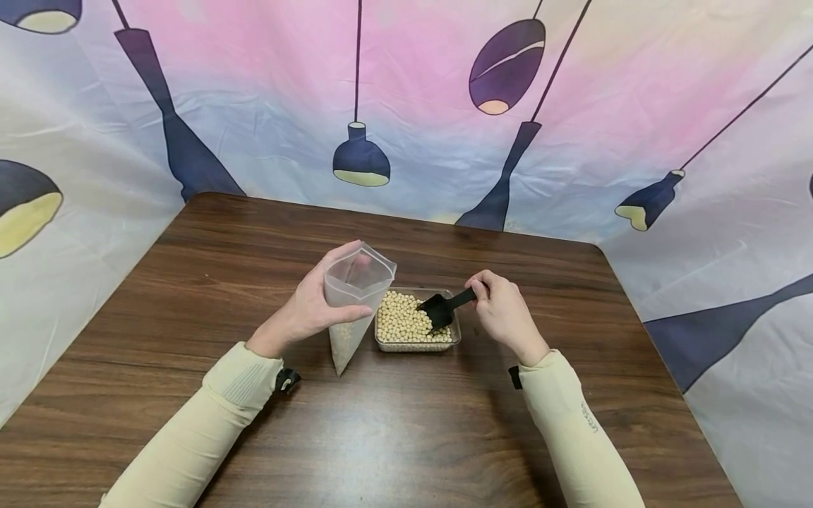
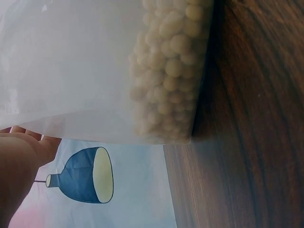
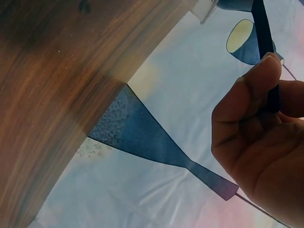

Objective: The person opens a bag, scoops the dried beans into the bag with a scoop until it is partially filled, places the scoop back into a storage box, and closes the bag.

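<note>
One clear tub point(image 1: 416, 348) of pale beans point(image 1: 401, 317) sits on the brown counter point(image 1: 381, 444). The two hands are apart, either side of the tub. Just left of it, the person's left hand point(image 1: 311, 302) is curled round a see-through bag point(image 1: 349, 337), mouth open, with more beans gathered at the bottom. To the tub's right, the right hand point(image 1: 507, 310) pinches a black scoop point(image 1: 438, 311) by its handle; the blade reaches the tub's beans, though how deep cannot be told.
</note>
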Demonstrator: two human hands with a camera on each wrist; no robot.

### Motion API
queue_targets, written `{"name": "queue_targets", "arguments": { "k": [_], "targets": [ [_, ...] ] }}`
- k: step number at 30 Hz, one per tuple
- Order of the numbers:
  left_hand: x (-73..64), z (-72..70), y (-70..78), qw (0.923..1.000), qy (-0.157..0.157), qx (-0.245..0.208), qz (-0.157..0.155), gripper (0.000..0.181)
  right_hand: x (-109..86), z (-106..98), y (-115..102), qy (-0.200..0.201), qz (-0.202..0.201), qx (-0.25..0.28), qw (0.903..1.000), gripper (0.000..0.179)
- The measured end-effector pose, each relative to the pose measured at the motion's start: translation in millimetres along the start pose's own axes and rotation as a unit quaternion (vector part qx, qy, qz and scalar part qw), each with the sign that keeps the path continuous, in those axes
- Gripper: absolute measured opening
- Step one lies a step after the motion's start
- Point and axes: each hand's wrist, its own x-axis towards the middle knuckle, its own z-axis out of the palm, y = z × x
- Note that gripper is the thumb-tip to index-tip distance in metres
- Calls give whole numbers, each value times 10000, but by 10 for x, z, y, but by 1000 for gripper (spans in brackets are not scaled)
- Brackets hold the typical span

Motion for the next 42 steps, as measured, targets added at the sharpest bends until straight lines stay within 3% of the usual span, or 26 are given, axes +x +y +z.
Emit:
{"name": "queue_targets", "arguments": {
  "k": [7,16,26,34,38,42],
  "targets": [
    [-11,-1,-1,9999,-17,-40,-135,93,-8,31,49,-161,389,39,9991,26],
    [-5,-6,-19,9999,2,-62,-101,92,-61,46,66,-196,508,-49,9985,26],
    [-6,14,-20,9999,39,-123,-28,93,-121,118,168,-690,977,476,9917,26],
    [18,14,-20,9999,32,-102,56,92,-217,215,195,-901,1043,319,9899,24],
    [22,11,-24,9999,61,-111,80,92,-226,230,219,-900,1047,838,9869,21],
    [16,13,-27,9999,55,-148,43,92,-229,243,277,-894,1249,1882,9701,22]
  ]
}}
